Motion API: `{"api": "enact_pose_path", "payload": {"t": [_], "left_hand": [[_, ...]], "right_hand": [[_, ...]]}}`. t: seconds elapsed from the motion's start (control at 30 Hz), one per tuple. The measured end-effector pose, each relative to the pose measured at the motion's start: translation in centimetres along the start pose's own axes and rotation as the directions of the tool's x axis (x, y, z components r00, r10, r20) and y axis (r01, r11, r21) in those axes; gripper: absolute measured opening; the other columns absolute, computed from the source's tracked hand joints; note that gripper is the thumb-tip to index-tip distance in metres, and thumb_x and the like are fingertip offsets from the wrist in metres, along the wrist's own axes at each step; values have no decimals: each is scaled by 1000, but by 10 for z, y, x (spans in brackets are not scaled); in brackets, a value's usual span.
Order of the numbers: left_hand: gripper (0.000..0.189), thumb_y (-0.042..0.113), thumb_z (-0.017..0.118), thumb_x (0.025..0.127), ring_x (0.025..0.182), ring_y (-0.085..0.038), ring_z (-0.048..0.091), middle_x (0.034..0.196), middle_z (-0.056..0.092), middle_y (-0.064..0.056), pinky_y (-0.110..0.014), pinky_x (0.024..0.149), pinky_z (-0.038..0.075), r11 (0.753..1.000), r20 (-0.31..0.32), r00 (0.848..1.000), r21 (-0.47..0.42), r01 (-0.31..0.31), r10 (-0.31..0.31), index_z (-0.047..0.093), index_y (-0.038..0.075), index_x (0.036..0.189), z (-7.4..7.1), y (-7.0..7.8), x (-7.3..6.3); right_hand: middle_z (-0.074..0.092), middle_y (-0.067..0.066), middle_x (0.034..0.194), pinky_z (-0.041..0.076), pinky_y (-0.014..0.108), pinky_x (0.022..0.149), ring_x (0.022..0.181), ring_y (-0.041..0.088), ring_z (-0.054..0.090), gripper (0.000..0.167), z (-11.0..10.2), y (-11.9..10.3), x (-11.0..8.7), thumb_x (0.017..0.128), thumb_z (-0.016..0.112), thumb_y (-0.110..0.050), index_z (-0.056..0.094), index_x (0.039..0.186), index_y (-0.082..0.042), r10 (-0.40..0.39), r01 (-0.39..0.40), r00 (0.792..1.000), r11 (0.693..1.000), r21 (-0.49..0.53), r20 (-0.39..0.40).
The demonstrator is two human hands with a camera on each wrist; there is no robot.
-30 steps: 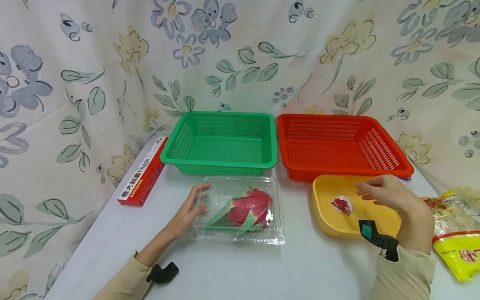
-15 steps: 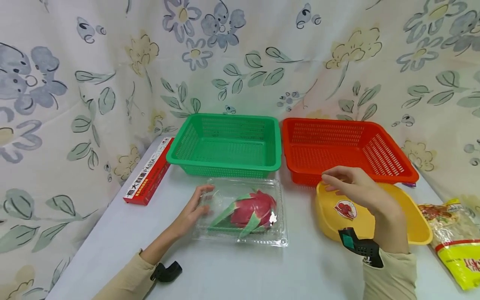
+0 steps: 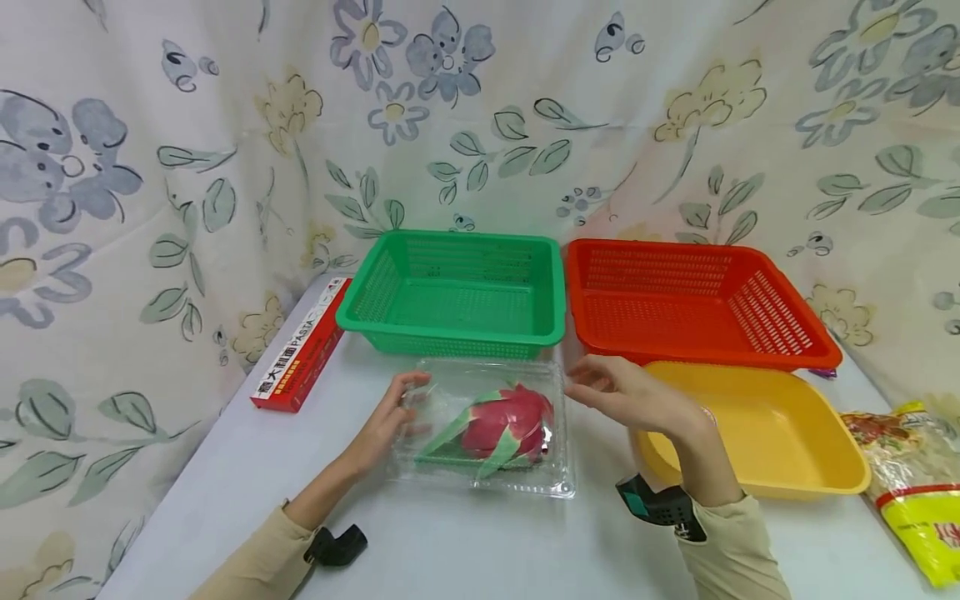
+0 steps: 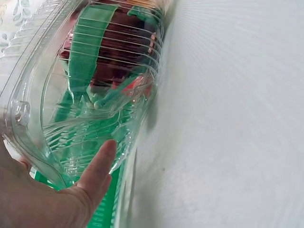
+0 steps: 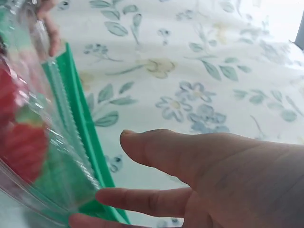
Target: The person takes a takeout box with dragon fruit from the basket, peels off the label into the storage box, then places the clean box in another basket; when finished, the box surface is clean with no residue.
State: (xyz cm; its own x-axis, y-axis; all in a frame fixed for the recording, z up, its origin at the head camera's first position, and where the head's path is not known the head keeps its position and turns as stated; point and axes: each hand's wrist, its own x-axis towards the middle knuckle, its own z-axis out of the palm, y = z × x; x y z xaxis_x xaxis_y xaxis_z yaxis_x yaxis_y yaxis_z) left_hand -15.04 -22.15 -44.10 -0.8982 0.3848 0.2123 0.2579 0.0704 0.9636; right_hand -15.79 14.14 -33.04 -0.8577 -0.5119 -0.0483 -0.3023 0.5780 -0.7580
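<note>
A clear plastic clamshell box (image 3: 450, 383) lies lid down on the white table, with a red dragon fruit (image 3: 510, 421) with green leaf tips inside. My left hand (image 3: 378, 429) grips the box's left end, thumb towards the near side and fingers at the far side. In the left wrist view the thumb (image 4: 97, 166) lies against the clear ribbed wall. At the right end of the box is my right hand (image 3: 630, 396), its fingers loosely spread. The right wrist view shows its fingertips (image 5: 107, 195) right at the box's edge, with nothing held.
A green basket (image 3: 450, 342) and a red basket (image 3: 697, 354) stand behind. The yellow basin (image 3: 780, 433) sits to the right, partly behind my right forearm. A red pasta box (image 3: 300, 350) lies at the left, and a yellow food packet (image 3: 918, 508) at the far right.
My right hand has moved left from over the yellow basin to the right end of the clear box. The left hand stays at the box's left end. The head view has shifted slightly.
</note>
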Motion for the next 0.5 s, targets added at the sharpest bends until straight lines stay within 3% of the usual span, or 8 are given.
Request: {"api": "enact_pose_path", "payload": {"t": [0.27,0.5], "left_hand": [[48,-1,28,91,137,-53,23,147,20,-27,-59,95,46,1000,6,1000,-18,25,-25,24,-4,139,4,-6,2],[48,-2,28,90,137,-54,23,147,18,-31,-58,94,47,1000,9,1000,-26,13,-12,23,-4,137,1,-5,3]], "right_hand": [[55,21,124,56,42,83,113,39,55,52,19,-2,2,94,66,-34,52,128,3,84,-85,994,996,-14,-76],[40,25,141,54,45,87,126,45,44,73,31,11,6,91,67,-40,33,145,-2,91,-88,996,992,87,-24]]}}
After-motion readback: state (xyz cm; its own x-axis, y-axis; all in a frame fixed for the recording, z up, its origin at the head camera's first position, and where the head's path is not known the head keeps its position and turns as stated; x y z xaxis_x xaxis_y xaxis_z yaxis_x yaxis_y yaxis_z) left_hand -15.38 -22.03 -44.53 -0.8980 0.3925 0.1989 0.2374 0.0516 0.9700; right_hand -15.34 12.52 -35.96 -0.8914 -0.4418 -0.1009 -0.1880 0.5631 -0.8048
